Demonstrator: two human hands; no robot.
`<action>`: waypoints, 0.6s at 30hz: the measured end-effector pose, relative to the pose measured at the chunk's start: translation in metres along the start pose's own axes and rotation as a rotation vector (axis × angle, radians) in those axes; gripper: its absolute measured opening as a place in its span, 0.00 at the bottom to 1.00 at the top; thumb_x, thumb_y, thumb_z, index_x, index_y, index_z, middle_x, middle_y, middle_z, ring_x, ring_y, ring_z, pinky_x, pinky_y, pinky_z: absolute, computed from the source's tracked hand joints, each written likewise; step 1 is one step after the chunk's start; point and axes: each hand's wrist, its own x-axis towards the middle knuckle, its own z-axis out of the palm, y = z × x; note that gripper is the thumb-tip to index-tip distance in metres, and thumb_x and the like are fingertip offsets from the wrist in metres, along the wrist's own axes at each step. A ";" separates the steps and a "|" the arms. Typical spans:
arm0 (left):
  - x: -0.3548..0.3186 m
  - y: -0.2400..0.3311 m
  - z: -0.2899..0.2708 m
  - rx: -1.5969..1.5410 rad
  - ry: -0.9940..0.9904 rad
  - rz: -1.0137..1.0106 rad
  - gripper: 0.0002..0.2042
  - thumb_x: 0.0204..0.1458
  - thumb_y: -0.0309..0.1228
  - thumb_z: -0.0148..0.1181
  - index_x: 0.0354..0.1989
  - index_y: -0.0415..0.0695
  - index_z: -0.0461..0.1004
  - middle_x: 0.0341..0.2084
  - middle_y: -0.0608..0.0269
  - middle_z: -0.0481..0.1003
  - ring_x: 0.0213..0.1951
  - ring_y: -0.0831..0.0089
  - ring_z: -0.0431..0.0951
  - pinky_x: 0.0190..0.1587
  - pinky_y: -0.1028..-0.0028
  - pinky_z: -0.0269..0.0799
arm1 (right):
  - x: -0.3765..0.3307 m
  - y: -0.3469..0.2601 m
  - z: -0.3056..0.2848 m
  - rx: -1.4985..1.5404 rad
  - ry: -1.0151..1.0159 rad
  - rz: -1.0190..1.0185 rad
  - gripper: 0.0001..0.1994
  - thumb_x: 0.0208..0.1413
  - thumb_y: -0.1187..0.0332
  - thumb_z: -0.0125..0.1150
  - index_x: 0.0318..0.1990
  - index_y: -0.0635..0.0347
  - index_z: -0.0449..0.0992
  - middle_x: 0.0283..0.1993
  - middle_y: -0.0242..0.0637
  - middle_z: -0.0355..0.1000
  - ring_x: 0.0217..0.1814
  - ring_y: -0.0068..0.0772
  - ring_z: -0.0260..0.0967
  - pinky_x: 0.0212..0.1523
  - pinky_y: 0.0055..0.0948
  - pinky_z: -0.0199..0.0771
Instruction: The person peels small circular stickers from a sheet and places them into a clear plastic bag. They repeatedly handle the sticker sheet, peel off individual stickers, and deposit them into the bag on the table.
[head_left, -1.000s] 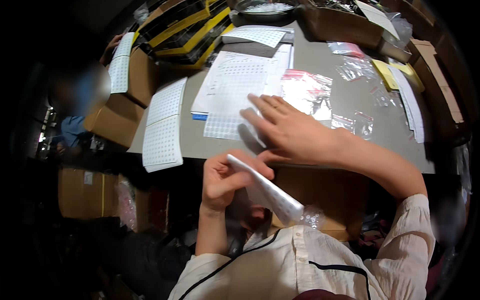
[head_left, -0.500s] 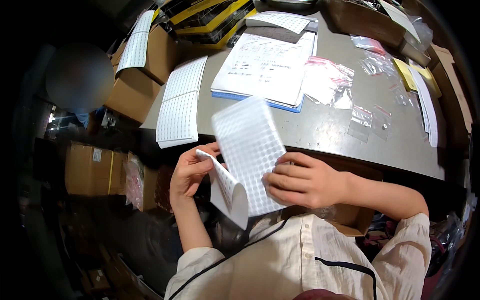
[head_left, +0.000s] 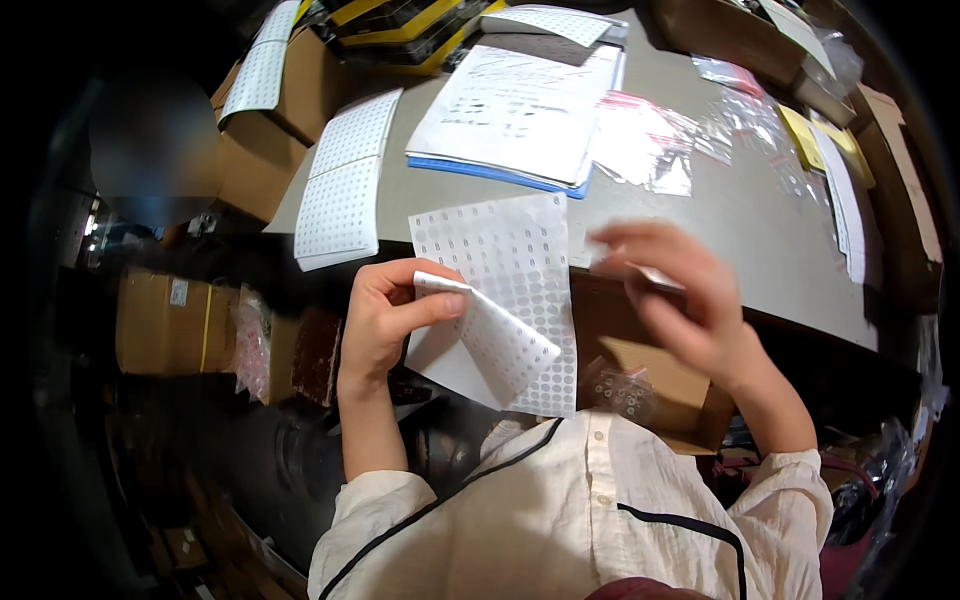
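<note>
Sticker sheet (head_left: 505,265), white with rows of small round labels, sits at centre frame, its upper part lying over the near edge of the grey surface (head_left: 740,225) and its lower part hanging toward the person's chest. The lower left corner is folded up and over. Left hand (head_left: 385,315), centre left, has its grip closed on that folded flap, thumb on top and fingers behind, pinching the paper.

Right hand (head_left: 680,295), centre right, is raised above the surface edge, clear of the sheet. It is motion-blurred; the fingers look loosely curled, and a pale streak shows near the fingertips, but whether the grip has hold of anything cannot be told.

Two more label sheets (head_left: 345,180) lie at upper left of the frame, overhanging the surface's left edge. A stack of papers on a blue folder (head_left: 520,105) lies at upper centre. Clear plastic bags (head_left: 650,145) with red strips lie just right of the stack. Yellow pads (head_left: 820,145) sit at upper right. Cardboard boxes (head_left: 265,130) stand beyond the left edge of the surface, and another open box (head_left: 650,385) sits below its near edge, under the right wrist.
</note>
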 end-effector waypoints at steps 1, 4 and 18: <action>-0.001 0.005 0.005 0.033 -0.036 0.010 0.08 0.47 0.19 0.71 0.37 0.34 0.84 0.30 0.60 0.83 0.33 0.76 0.80 0.41 0.77 0.75 | 0.007 -0.006 -0.003 -0.029 0.106 0.082 0.16 0.54 0.79 0.59 0.52 0.67 0.78 0.56 0.49 0.76 0.59 0.41 0.75 0.58 0.36 0.76; 0.004 0.012 0.025 0.085 -0.142 0.004 0.08 0.48 0.19 0.71 0.37 0.34 0.84 0.31 0.60 0.83 0.34 0.76 0.81 0.40 0.77 0.75 | 0.001 -0.006 0.000 0.220 0.204 0.317 0.14 0.60 0.77 0.64 0.52 0.66 0.75 0.46 0.41 0.78 0.46 0.27 0.78 0.48 0.27 0.78; 0.063 0.000 0.098 -0.142 -0.278 0.046 0.09 0.49 0.21 0.71 0.39 0.33 0.83 0.32 0.60 0.82 0.34 0.76 0.80 0.42 0.77 0.74 | -0.048 -0.006 -0.026 0.149 0.525 0.398 0.14 0.61 0.77 0.64 0.54 0.67 0.77 0.43 0.36 0.80 0.42 0.20 0.78 0.45 0.22 0.78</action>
